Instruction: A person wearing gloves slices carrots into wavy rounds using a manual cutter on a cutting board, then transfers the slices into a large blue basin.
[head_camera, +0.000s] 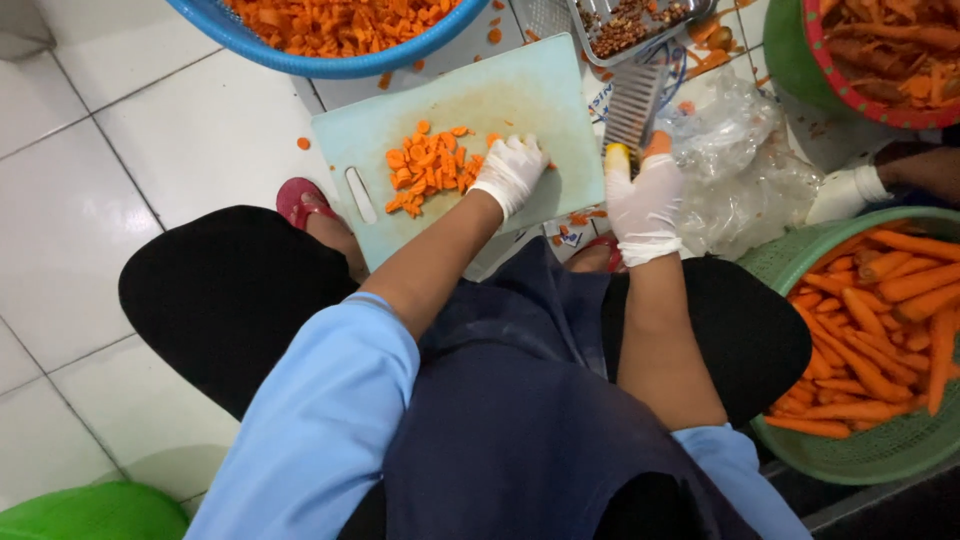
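A pale green cutting board (520, 95) lies on the tiled floor in front of my knees. It carries a pile of carrot slices (428, 168). My left hand (510, 172), in a white glove, rests on the board against the right side of that pile. Its fingers are curled down, and what lies under the palm is hidden. My gloved right hand (645, 205) sits at the board's right edge, closed on the yellow handle of a crinkle-blade cutter (632, 112) whose blade points away from me. A bit of orange carrot (657, 143) shows beside my right thumb.
A blue basin (300, 62) of chopped carrot stands beyond the board. A green basket (790, 255) of whole carrots is at my right, with another person's gloved hand (845, 192) above it. Crumpled clear plastic (740, 160), a metal tray (700, 12) and a red-rimmed basin (815, 55) lie at the far right.
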